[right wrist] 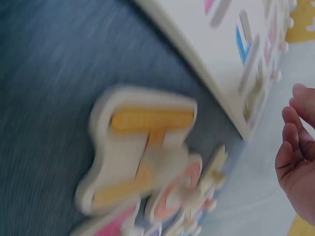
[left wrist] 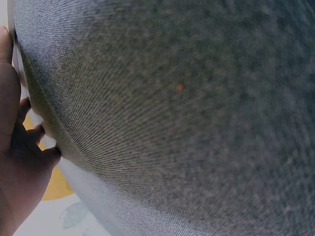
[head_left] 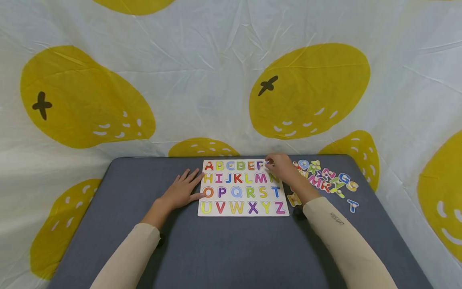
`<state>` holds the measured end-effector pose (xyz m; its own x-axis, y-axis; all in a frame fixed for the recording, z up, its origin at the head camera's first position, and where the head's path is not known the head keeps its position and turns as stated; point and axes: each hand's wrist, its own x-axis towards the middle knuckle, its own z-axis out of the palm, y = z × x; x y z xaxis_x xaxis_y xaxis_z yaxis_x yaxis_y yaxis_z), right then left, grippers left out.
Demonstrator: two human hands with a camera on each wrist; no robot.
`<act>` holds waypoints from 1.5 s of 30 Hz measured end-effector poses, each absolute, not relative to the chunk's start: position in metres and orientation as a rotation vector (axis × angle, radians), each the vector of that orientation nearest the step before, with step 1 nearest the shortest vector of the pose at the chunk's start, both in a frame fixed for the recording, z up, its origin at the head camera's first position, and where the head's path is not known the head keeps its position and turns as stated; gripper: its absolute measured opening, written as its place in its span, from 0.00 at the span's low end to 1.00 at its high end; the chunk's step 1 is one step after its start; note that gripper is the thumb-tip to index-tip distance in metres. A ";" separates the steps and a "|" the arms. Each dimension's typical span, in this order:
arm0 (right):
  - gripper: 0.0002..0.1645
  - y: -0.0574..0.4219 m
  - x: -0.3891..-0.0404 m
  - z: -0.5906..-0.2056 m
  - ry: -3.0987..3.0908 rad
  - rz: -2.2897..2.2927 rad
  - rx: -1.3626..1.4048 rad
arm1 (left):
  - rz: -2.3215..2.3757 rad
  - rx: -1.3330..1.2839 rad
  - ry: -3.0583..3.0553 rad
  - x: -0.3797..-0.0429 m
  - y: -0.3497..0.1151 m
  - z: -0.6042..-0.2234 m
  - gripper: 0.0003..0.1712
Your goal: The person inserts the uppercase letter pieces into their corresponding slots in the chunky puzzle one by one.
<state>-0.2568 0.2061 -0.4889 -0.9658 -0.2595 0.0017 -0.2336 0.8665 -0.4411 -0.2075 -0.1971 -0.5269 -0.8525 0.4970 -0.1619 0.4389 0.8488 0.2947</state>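
Note:
A white alphabet puzzle board (head_left: 243, 198) with coloured letters lies on the table. My left hand (head_left: 181, 189) rests at its left edge, fingers spread and thumb near the O; in the left wrist view the hand (left wrist: 24, 162) shows only at the left margin. Over the board's upper right corner, beside the F (head_left: 259, 165), is my right hand (head_left: 282, 166). Its fingers are loosely bent. In the right wrist view, no piece shows between the fingertips of that hand (right wrist: 300, 147). Below it lies a loose orange-yellow letter piece (right wrist: 152, 119), shaped like an I or H.
Several loose knobbed letter pieces (head_left: 326, 182) are heaped right of the board, partly behind the right forearm. A blue T piece (head_left: 353, 205) lies apart, nearer the right edge. Behind the dark grey table (head_left: 231, 253) hangs a white curtain (head_left: 202, 96) with yellow fruit prints.

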 end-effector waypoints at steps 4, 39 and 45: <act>0.15 0.224 -0.249 -0.480 3.005 -0.684 -0.456 | 0.371 0.729 2.798 -0.207 -0.197 -0.527 0.50; 0.16 0.442 -0.195 -0.506 3.144 -0.625 0.032 | 0.354 0.734 2.806 -0.207 -0.197 -0.528 0.51; 0.22 0.455 -0.192 -0.507 3.057 -0.584 0.135 | 0.349 0.718 2.806 -0.207 -0.195 -0.527 0.51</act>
<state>-0.1915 0.4553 -0.5068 -0.9959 0.0799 -0.0423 0.0899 0.9259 -0.3668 -0.2073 -0.1952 -0.5273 -0.8553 0.4942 -0.1558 0.4409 0.8520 0.2822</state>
